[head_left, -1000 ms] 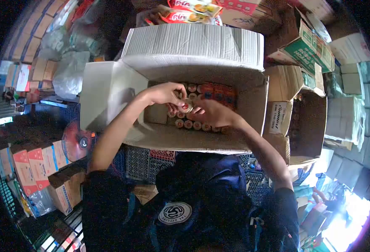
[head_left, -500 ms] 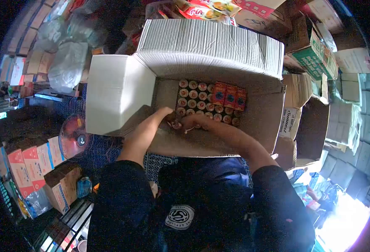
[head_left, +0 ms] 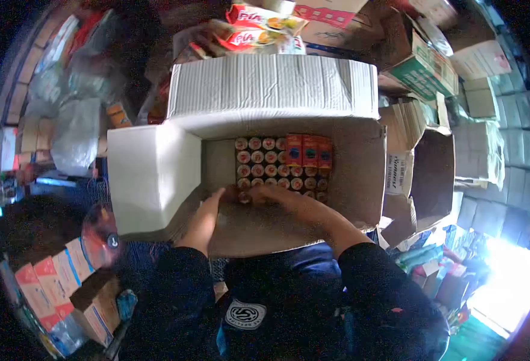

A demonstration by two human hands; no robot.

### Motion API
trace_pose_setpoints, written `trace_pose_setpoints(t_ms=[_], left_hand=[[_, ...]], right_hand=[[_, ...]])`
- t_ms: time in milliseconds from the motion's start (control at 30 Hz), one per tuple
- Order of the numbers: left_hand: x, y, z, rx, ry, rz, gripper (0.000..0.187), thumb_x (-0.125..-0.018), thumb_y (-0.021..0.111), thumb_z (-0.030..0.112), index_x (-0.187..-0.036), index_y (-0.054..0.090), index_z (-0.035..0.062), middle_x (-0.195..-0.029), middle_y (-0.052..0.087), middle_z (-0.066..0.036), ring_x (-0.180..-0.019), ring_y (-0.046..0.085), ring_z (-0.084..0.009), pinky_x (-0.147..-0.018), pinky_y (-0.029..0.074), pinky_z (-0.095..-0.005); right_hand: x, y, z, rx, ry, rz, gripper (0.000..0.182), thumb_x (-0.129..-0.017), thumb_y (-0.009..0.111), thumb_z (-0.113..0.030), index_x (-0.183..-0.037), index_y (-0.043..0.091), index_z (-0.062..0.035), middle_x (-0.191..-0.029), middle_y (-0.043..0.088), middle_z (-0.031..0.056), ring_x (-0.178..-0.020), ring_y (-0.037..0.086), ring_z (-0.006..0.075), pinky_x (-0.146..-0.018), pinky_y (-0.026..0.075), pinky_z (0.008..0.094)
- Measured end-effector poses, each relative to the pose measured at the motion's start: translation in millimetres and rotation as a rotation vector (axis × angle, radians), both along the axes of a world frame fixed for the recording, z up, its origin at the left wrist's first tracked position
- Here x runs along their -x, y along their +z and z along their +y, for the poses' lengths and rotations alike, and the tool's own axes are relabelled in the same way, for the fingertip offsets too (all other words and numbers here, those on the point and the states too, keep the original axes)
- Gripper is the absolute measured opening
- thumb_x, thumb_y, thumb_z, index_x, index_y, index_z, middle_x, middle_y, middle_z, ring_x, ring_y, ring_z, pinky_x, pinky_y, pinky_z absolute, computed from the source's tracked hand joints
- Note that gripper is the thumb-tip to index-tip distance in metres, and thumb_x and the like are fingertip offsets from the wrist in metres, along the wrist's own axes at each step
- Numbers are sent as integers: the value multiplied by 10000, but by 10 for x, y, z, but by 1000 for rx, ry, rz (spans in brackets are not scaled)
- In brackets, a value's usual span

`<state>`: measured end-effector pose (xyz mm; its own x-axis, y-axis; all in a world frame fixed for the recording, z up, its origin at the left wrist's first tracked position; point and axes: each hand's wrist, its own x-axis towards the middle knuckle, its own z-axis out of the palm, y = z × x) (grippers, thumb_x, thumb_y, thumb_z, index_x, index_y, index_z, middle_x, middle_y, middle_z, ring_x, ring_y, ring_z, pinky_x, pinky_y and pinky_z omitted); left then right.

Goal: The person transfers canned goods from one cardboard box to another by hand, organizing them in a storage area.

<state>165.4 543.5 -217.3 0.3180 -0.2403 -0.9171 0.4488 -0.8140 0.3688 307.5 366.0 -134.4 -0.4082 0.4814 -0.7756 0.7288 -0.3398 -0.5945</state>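
Observation:
A large open cardboard box (head_left: 361, 180) lies in front of me with its flaps spread. Rows of small round-topped items (head_left: 270, 157) stand inside it, and several red-orange packets (head_left: 310, 150) rest on their back right part. Both hands reach into the box at the front left of the rows. My left hand (head_left: 224, 195) is at the near left corner of the rows, its fingers dim and blurred. My right hand (head_left: 266, 195) is bent over the front row, beside one round-topped item (head_left: 244, 197) between the hands. What its fingers hold is hidden.
Beyond the box lie colourful packets (head_left: 265, 30). A second open carton (head_left: 433, 174) stands at the right, below a green carton (head_left: 424, 75). On the left are a plastic bag (head_left: 75, 135), a fan (head_left: 99, 234) and upright boxes (head_left: 39, 292).
The view has shifted, so the box and its surroundings appear lower and further left. Both hands remain at the front left of the rows, and the round-topped item between them now stands against the front row.

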Motion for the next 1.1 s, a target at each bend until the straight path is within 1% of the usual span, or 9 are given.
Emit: trace_pose_setpoints(t_ms=[467, 533, 667, 800, 867, 900, 1000, 1067, 1100], left_hand=[[123, -35, -163, -14, 6, -74, 257, -864, 626, 152, -1102, 628, 56, -907, 677, -87, -789, 616, -186, -667, 480, -334], [101, 109, -250, -15, 17, -136, 254, -869, 626, 157, -1101, 629, 54, -900, 677, -87, -784, 617, -184, -667, 481, -333], [11, 342, -271, -51, -22, -235, 251, -879, 627, 168, -1101, 629, 51, -888, 679, -89, -774, 618, -181, -667, 482, -332], [-465, 679, -337, -84, -119, -384, 249, -888, 627, 178, -1100, 629, 47, -875, 680, -90, -764, 619, -179, -667, 483, -331], [-934, 1145, -455, -112, -147, -571, 248, -893, 628, 184, -1099, 630, 45, -869, 681, -91, -759, 620, -177, -666, 484, -330], [-1181, 1452, -546, -124, -115, -672, 248, -896, 628, 186, -1099, 630, 44, -866, 681, -91, -757, 620, -176, -666, 484, -330], [-1830, 2768, -1165, -118, 152, -854, 225, -893, 633, 182, -1055, 625, 26, -834, 681, -113, -741, 637, -180, -657, 489, -332], [-2133, 3694, -1809, -70, 423, -870, 195, -878, 644, 164, -967, 616, -7, -784, 677, -156, -720, 670, -191, -637, 499, -337], [-2222, 3940, -2099, -15, 462, -927, 179, -879, 641, 148, -956, 615, -11, -756, 672, -147, -690, 665, -181, -615, 495, -326]], right_hand=[[23, 608, -25, -116, -125, -125, 354, -890, 594, -323, -1186, 564, -132, -1130, 600, 102, -903, 621, 198, -751, 518, 378], [-23, 822, 125, 38, -254, -87, 237, -879, 621, -292, -1024, 624, -105, -985, 643, 92, -823, 629, 210, -712, 515, 381], [-171, 1249, 181, -197, -117, -105, 294, -860, 617, -216, -1122, 582, -86, -1031, 648, 120, -845, 640, 247, -698, 511, 401], [-529, 1914, -267, -432, -64, -87, 392, -842, 613, -140, -1220, 541, -66, -1077, 653, 149, -866, 650, 283, -683, 507, 422], [-735, 2264, -632, -623, -69, -110, 449, -832, 611, -102, -1269, 520, -57, -1099, 656, 163, -877, 655, 302, -676, 504, 432], [-863, 2374, -858, -826, -64, -141, 527, -829, 607, -87, -1338, 471, -64, -1150, 646, 166, -903, 654, 313, -692, 508, 434], [-1259, 2603, -1604, -845, -375, 179, 608, -824, 611, -82, -1395, 402, -64, -1182, 627, 178, -985, 630, 344, -799, 516, 432], [-1580, 2889, -2163, -978, -409, 186, 585, -780, 684, -146, -1309, 474, -11, -1197, 609, 212, -1003, 618, 330, -850, 508, 418], [-1753, 3029, -2432, -1043, -424, 197, 582, -759, 721, -179, -1266, 511, 16, -1204, 600, 229, -1012, 612, 324, -876, 504, 410]])
